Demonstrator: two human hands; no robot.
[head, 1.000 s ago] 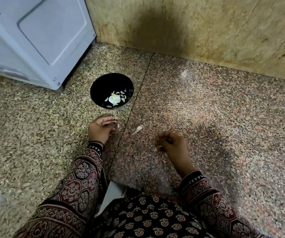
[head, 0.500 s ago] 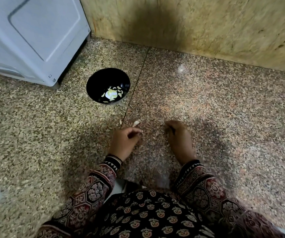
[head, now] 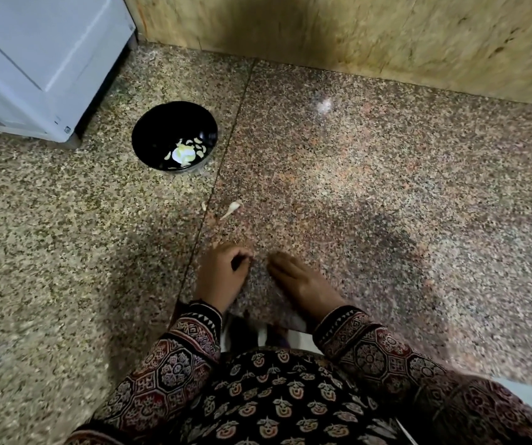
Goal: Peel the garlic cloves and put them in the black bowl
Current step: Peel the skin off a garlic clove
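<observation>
**Since garlic clove [head: 233,207] is light, pinch its fat end**

It lies on the floor [head: 386,187] between black bowl [head: 150,133] and both hands, touching neither. Likely firm, skin dry and slippery; thin tail would tear. Hands: left hand [head: 223,274] curled, right hand [head: 296,279] fingers bent to floor. Whether either grips anything: cannot tell.

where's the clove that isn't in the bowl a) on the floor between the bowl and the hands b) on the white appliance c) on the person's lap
a: the clove lies on the floor, between the bowl and the left hand.
</observation>
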